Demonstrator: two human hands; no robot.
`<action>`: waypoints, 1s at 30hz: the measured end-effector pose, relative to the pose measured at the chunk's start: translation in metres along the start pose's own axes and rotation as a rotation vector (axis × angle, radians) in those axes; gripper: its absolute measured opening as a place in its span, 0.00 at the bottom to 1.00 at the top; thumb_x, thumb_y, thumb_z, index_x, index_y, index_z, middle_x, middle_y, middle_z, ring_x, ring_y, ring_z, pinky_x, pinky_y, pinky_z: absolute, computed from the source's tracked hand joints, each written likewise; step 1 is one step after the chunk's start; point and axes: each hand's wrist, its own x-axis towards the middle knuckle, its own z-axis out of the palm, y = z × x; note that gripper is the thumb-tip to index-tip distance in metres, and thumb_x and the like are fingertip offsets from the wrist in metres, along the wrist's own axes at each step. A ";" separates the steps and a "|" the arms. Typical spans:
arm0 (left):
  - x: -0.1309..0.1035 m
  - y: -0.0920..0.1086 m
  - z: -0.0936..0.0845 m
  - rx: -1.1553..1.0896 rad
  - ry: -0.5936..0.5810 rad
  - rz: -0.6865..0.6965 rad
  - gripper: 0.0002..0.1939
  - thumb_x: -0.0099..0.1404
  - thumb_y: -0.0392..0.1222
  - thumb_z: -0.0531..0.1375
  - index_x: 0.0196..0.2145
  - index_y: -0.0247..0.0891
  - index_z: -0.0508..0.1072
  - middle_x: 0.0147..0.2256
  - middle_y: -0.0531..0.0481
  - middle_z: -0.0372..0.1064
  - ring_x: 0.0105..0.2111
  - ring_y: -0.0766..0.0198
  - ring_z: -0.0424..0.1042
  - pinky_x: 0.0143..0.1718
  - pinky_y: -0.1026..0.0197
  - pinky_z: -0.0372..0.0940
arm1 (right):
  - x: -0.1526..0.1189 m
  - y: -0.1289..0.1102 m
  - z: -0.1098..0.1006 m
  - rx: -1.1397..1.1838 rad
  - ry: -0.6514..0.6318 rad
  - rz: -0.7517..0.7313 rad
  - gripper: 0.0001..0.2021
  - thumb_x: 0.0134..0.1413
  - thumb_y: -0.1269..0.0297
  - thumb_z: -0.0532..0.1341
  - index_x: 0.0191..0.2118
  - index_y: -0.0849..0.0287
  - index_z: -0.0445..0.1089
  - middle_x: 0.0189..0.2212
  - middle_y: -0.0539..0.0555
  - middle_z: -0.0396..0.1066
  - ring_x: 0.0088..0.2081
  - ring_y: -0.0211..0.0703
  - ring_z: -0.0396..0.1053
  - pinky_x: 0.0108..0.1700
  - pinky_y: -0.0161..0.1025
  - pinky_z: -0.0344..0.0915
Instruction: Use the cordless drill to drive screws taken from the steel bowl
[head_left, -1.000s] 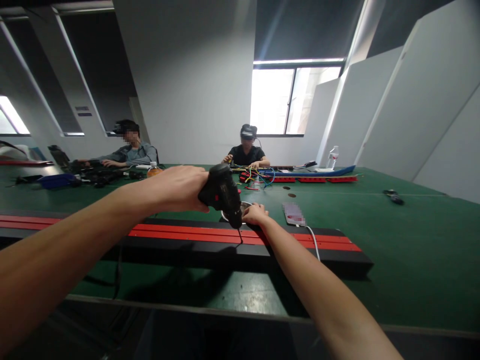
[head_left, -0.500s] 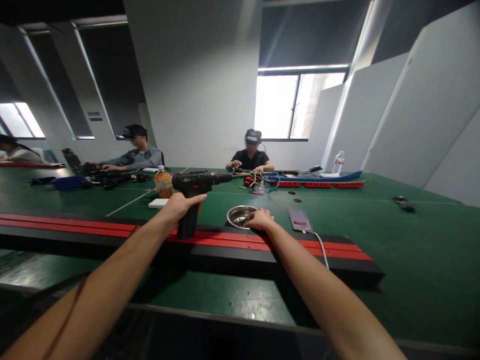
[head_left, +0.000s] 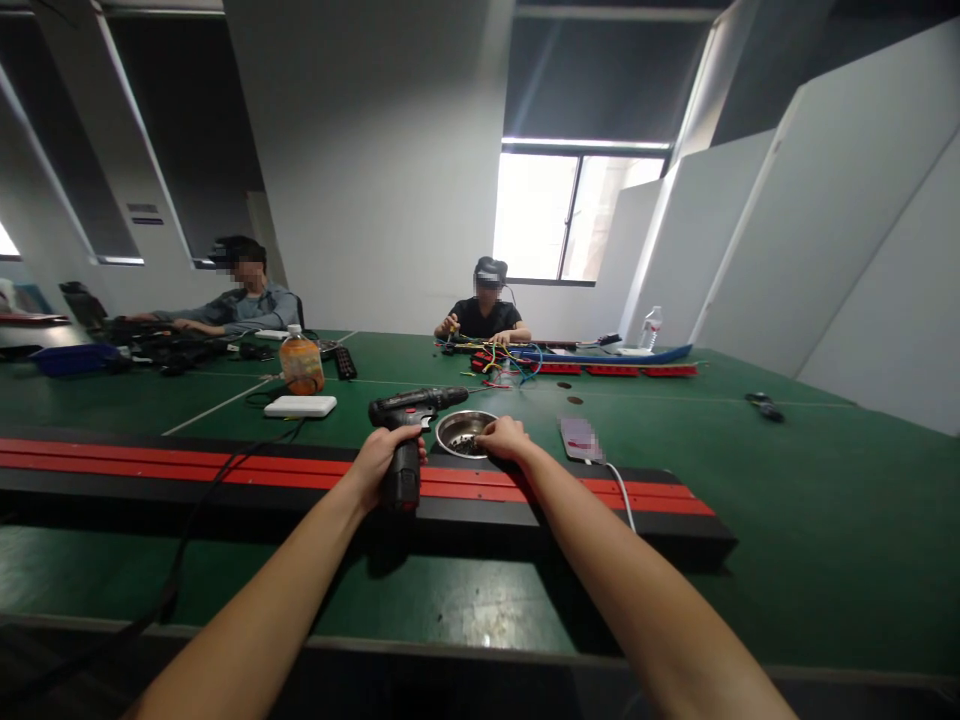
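Note:
A black cordless drill (head_left: 403,475) is gripped by the handle in my left hand (head_left: 386,458), its long bit pointing right, above the black and red bar (head_left: 300,470). My right hand (head_left: 504,440) reaches over the right rim of a round metal bowl (head_left: 442,434). Its fingertips are pinched together at the inside of the bowl, and whatever they hold is too small to make out. Several small dark screws (head_left: 466,443) lie in the bowl, which stands just behind the bar.
An orange drink bottle (head_left: 301,362) and a white power bank (head_left: 300,406) are at left. A phone (head_left: 579,440) with a white cable lies right of the bowl. Across the green table (head_left: 787,480), a person (head_left: 486,315) handles coloured wires; another person (head_left: 259,305) sits further left.
My left hand and the drill have come lower and closer to the bowl. My right hand stays at the bowl, with its fingertips slightly further in. The view has turned a little.

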 end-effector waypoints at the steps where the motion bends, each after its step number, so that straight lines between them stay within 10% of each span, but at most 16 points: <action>1: 0.000 -0.001 0.000 0.010 -0.002 -0.006 0.09 0.57 0.39 0.66 0.27 0.30 0.73 0.21 0.44 0.73 0.18 0.63 0.72 0.19 0.63 0.67 | 0.000 0.001 0.000 0.008 0.002 -0.008 0.13 0.45 0.49 0.68 0.33 0.53 0.80 0.35 0.58 0.75 0.50 0.61 0.67 0.53 0.50 0.63; 12: -0.001 -0.003 0.003 0.042 0.018 0.022 0.08 0.58 0.39 0.66 0.27 0.31 0.72 0.22 0.45 0.73 0.19 0.63 0.73 0.20 0.64 0.67 | 0.015 0.015 0.006 0.462 0.056 0.005 0.10 0.46 0.58 0.69 0.25 0.59 0.74 0.23 0.54 0.71 0.33 0.46 0.70 0.38 0.39 0.66; 17: -0.002 -0.002 0.001 0.052 -0.008 0.017 0.08 0.57 0.39 0.66 0.27 0.31 0.73 0.22 0.44 0.73 0.19 0.63 0.73 0.20 0.64 0.68 | 0.020 0.020 0.001 0.961 0.069 0.138 0.08 0.46 0.65 0.69 0.34 0.59 0.74 0.27 0.52 0.74 0.28 0.39 0.69 0.30 0.33 0.65; 30: -0.006 0.000 0.002 0.045 -0.036 -0.022 0.08 0.57 0.39 0.66 0.27 0.31 0.73 0.22 0.44 0.73 0.19 0.62 0.73 0.19 0.63 0.68 | 0.008 0.020 -0.024 1.409 -0.117 0.378 0.13 0.58 0.59 0.64 0.47 0.53 0.69 0.44 0.52 0.72 0.35 0.36 0.72 0.33 0.32 0.70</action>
